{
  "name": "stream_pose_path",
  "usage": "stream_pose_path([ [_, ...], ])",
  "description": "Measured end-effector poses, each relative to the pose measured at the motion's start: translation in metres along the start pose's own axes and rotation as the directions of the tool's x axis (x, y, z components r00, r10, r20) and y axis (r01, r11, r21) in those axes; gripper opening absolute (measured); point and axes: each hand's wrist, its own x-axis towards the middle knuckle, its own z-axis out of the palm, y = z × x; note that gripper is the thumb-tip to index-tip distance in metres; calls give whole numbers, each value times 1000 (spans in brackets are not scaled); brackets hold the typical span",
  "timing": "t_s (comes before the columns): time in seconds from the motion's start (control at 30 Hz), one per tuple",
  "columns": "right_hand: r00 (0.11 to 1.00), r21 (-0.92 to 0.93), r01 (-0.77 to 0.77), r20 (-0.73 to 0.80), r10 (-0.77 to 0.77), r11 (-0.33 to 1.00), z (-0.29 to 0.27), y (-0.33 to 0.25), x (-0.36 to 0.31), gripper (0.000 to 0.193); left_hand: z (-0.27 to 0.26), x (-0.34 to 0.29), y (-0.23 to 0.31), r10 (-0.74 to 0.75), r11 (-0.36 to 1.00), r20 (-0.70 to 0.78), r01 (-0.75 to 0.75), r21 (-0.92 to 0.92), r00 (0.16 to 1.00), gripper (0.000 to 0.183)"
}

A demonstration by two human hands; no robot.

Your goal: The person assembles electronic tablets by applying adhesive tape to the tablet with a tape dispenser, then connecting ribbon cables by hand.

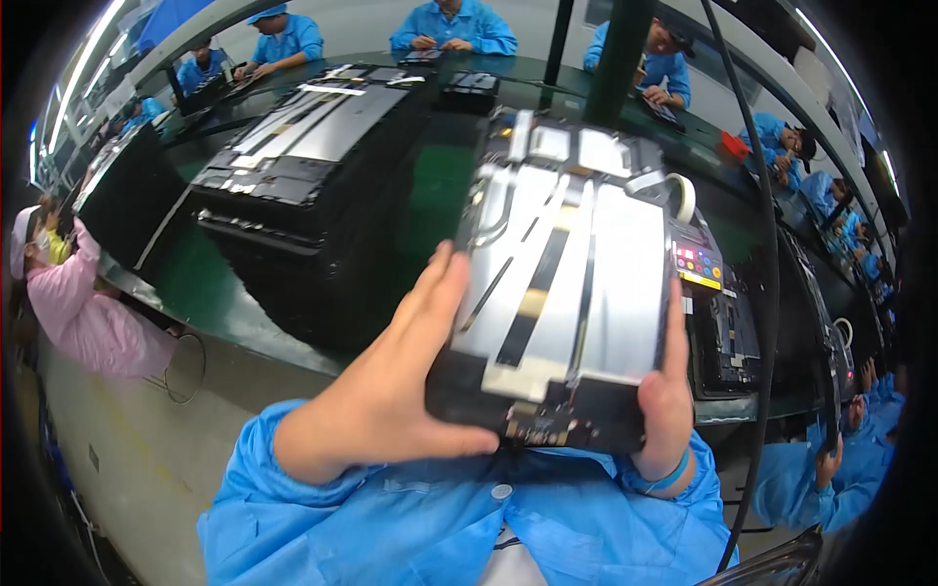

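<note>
An open-backed tablet (625, 283) is held up in front of my chest, its silver battery panels, dark ribbon strips and a small circuit board at the lower end exposed. My left hand (391, 381) grips its left edge, thumb along the lower corner and fingers up the side. On the opposite edge my right hand (669, 410) clasps it, fingers stretched upward along the side. The tablet's upper part is slightly blurred. To the left stands a tall stack of similar tablets (303, 127), the top one showing its silver panels.
Beside the held tablet is a small control box (696, 259) with a lit red display. Another open tablet (733, 337) lies right of it on the green bench (186, 264). A black cable (769, 322) hangs down at right. Several people in blue work around the bench; one person in pink (93, 303) is at left.
</note>
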Motion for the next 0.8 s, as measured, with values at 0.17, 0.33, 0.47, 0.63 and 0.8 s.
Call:
stream_pose_path([
  [0.17,989,108,-148,-14,150,983,-9,26,12,78,18,-1,-30,-87,982,-44,78,-171,995,117],
  [0.33,961,136,-270,-21,275,953,-12,73,-3,77,63,-32,-63,-259,926,-29,240,-290,965,117],
  [0.47,981,-67,-196,-6,196,978,-14,68,-6,82,64,-35,-62,-225,947,-45,208,-244,973,117],
  [0.63,978,-353,-201,-21,207,914,-37,78,-18,82,68,-33,-58,-189,977,-4,188,-98,982,114],
  [0.8,971,-271,-237,-58,230,933,-35,74,-26,83,75,-28,-52,-164,986,-11,164,-4,986,112],
])
